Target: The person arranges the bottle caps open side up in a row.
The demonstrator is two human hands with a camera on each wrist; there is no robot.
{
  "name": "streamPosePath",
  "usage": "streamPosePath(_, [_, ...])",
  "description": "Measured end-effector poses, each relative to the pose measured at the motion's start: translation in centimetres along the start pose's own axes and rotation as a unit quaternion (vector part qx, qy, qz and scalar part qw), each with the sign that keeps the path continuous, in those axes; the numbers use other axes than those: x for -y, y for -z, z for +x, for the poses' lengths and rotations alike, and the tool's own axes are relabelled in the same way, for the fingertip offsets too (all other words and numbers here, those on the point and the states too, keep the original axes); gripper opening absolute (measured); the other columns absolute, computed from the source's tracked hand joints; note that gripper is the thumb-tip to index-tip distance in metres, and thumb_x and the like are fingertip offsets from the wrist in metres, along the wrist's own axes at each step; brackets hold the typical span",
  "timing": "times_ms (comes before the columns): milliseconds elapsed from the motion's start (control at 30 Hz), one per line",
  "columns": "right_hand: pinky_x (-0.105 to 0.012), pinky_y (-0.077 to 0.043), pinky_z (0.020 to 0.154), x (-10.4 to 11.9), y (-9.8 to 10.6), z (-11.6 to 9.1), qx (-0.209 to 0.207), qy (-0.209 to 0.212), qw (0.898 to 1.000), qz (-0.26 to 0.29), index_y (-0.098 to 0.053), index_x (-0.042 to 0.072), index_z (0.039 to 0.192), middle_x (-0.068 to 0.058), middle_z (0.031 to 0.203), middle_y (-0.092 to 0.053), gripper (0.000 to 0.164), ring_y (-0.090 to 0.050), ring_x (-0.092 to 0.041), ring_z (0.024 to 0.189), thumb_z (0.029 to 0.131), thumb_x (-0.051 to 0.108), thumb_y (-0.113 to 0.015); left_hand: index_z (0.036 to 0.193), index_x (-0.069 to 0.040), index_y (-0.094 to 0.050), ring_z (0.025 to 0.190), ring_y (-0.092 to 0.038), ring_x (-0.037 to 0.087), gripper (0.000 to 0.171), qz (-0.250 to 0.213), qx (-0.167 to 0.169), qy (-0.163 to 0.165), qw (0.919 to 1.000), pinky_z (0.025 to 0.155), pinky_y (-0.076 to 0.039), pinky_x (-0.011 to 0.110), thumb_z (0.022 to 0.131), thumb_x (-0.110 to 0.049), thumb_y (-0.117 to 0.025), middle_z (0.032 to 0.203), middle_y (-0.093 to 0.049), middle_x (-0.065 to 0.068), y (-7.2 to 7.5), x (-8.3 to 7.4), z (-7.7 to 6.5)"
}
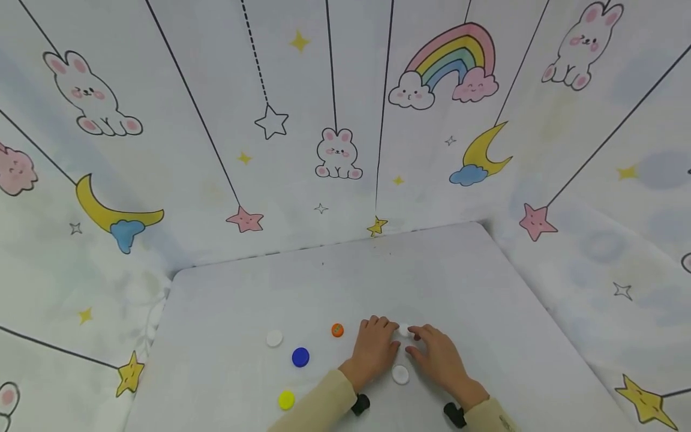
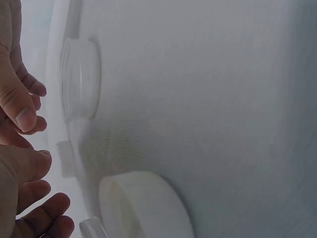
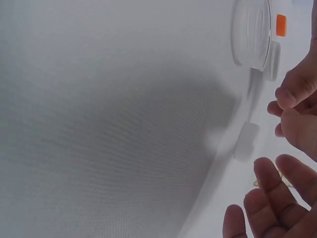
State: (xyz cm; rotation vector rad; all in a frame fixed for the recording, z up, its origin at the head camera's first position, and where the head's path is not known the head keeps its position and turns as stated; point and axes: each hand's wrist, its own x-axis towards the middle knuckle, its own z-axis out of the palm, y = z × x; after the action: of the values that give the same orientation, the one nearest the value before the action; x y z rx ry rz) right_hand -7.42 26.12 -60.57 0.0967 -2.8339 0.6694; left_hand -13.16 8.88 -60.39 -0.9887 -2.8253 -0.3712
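A white cap point(image 1: 403, 330) lies between the fingertips of my left hand point(image 1: 376, 343) and my right hand point(image 1: 439, 358) in the head view; whether they touch it I cannot tell. Both hands hover over the table with loosely bent fingers, and nothing shows gripped in either. Below the gap between them lies another white cap point(image 1: 400, 374). The right wrist view shows a pale cap point(image 3: 246, 141) apart from the fingers. A clear, ridged round piece point(image 2: 81, 79) and a larger white ring-like cap point(image 2: 148, 206) appear in the left wrist view.
Left of the hands lie an orange cap point(image 1: 337, 330), a blue cap point(image 1: 300, 357), a white cap point(image 1: 274, 338) and a yellow cap point(image 1: 287, 400). The white table point(image 1: 243, 300) meets a wall covering point(image 1: 291, 180) with printed rabbits and stars at its back and sides.
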Motion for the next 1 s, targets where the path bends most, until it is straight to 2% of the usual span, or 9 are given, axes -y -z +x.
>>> streamPosePath(200, [-0.036, -0.051, 0.072, -0.2, -0.1, 0.8, 0.009, -0.016, 1.000, 0.003, -0.067, 0.011, 0.118, 0.002, 0.092, -0.064, 0.045, -0.060, -0.015, 0.081, 0.077, 0.020, -0.083, 0.121, -0.020, -0.065, 0.103, -0.054, 0.016, 0.035, -0.010, 0.028, 0.016, 0.9994, 0.087, -0.042, 0.035, 0.091, -0.037, -0.068, 0.110, -0.063, -0.004, -0.7, 0.0, 0.8])
streamPosePath(467, [-0.037, -0.050, 0.073, -0.4, -0.6, 1.3, 0.025, -0.044, 0.999, -0.002, -0.064, 0.007, 0.121, -0.002, 0.094, -0.065, 0.048, -0.059, -0.014, 0.081, 0.078, 0.019, -0.082, 0.120, -0.020, -0.064, 0.101, -0.053, 0.016, 0.035, 0.002, 0.021, 0.011, 0.9997, 0.086, -0.041, 0.035, 0.090, -0.037, -0.069, 0.108, -0.062, -0.003, -1.2, -0.3, 1.5])
streamPosePath(667, [-0.036, -0.050, 0.070, -0.5, -0.8, 1.5, 0.019, -0.040, 0.999, -0.007, -0.064, 0.007, 0.120, 0.000, 0.090, -0.064, 0.049, -0.057, -0.013, 0.077, 0.077, 0.019, -0.083, 0.120, -0.021, -0.065, 0.101, -0.053, 0.016, 0.035, 0.010, 0.030, 0.021, 0.9993, 0.086, -0.040, 0.035, 0.089, -0.039, -0.069, 0.109, -0.062, -0.004, -1.3, -0.3, 2.0])
streamPosePath(1000, [-0.036, -0.048, 0.070, -0.5, -1.0, 2.1, 0.039, -0.058, 0.997, -0.021, -0.065, 0.007, 0.120, 0.000, 0.088, -0.061, 0.047, -0.053, -0.012, 0.074, 0.077, 0.017, -0.082, 0.117, -0.020, -0.067, 0.098, -0.052, 0.017, 0.035, 0.010, 0.052, 0.034, 0.9980, 0.084, -0.039, 0.036, 0.087, -0.037, -0.072, 0.105, -0.060, -0.003, -1.0, -0.6, 2.4])
